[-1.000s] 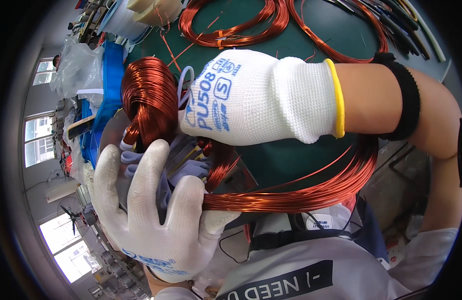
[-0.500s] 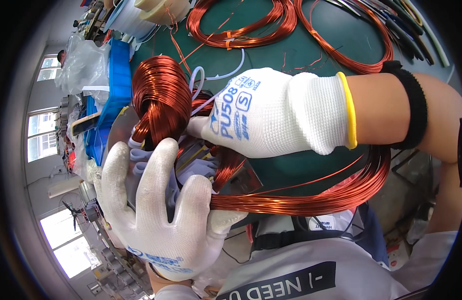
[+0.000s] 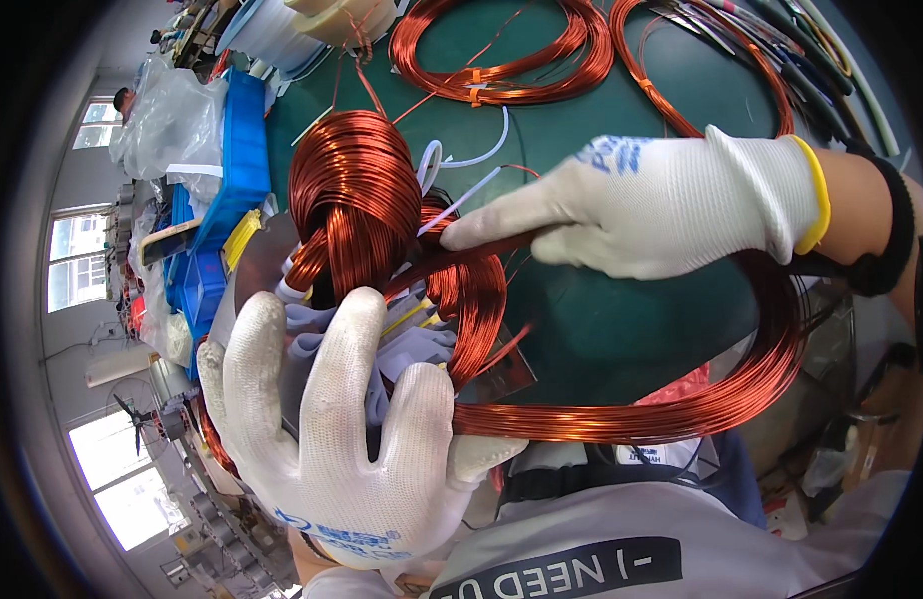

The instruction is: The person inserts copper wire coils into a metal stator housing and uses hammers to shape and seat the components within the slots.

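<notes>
My left hand (image 3: 352,439), in a white glove, spreads its fingers over a metal ring-shaped part with grey-white insulation strips (image 3: 417,349). Between its thumb and forefinger passes a long copper wire bundle (image 3: 621,421), which loops out to the right. My right hand (image 3: 621,210), also gloved, has its fingers closed around the loop's far side, forefinger stretched along it toward the part. A thick, bound copper winding (image 3: 354,190) stands up from the part's far side. More copper wire (image 3: 479,309) curves beside it. Inside the part, much is hidden by my left hand.
Flat copper coils (image 3: 501,95) lie on the green table (image 3: 621,319) at the back, with a second coil (image 3: 646,85) to their right. Cables and tools (image 3: 811,70) lie far right. A blue bin (image 3: 244,140), plastic bag (image 3: 172,120) and wire spools (image 3: 282,35) stand left. Thin white sleeves (image 3: 481,150) lie behind the winding.
My right hand has drawn back to the right from the winding, along the wire loop. The loop's right end has shifted outward. My left hand stays over the part, which sits slightly further right in view.
</notes>
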Available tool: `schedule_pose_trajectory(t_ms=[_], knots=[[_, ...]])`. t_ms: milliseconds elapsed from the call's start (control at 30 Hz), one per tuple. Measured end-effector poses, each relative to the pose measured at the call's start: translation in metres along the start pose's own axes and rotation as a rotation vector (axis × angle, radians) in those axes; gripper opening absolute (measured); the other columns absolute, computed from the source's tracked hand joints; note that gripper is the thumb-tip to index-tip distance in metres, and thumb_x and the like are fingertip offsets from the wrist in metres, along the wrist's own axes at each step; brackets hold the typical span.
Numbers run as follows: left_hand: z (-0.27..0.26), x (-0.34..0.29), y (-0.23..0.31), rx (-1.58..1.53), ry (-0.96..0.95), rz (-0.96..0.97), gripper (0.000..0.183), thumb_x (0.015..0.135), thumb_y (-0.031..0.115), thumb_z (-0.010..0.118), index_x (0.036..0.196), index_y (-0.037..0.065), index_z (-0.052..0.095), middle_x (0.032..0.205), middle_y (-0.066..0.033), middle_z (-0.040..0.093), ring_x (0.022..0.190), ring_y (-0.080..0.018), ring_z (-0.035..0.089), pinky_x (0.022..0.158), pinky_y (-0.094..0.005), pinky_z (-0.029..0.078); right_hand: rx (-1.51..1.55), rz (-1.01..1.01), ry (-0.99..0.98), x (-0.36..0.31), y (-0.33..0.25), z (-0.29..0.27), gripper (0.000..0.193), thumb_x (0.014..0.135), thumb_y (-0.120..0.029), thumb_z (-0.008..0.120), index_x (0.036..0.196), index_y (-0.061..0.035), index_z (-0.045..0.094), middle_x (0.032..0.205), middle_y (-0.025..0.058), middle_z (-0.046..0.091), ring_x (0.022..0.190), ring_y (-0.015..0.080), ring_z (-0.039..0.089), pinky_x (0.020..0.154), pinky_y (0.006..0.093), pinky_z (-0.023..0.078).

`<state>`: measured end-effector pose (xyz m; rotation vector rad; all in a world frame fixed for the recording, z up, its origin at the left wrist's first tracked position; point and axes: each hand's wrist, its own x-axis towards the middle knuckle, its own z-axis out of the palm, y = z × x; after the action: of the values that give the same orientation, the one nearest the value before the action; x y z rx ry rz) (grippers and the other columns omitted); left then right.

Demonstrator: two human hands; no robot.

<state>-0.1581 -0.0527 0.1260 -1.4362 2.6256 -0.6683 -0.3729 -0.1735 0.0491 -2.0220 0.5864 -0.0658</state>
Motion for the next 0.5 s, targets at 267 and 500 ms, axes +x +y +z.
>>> schedule_pose_trajectory(t_ms=[267,500], knots=[[-0.002,0.006,0.006,-0.054,0.041,-0.013,0.063,0.096,0.066,0.028,0.085,0.015,0.063,0.120,-0.0092,0.060,0.126,-0.0443,0.043,0.101,-0.0581,0.040,-0.176,-0.039,0.062,0.006,-0.046,-0.017,0.052,0.081,0.005,0.042,0.128,-0.0076,0.060,0.115,0.0175,0.066,0.103,0.0335,0.063,0.089,0.0380,0.052],[0.000,-0.003,-0.001,0.064,-0.046,-0.034,0.064,0.097,0.065,0.026,0.082,0.013,0.062,0.116,-0.0100,0.062,0.123,-0.0433,0.045,0.096,-0.0577,0.040,-0.285,-0.075,-0.032,0.028,-0.016,-0.008,0.047,0.087,-0.004,0.048,0.132,-0.0130,0.057,0.113,0.0158,0.066,0.103,0.0326,0.064,0.089,0.0370,0.051]])
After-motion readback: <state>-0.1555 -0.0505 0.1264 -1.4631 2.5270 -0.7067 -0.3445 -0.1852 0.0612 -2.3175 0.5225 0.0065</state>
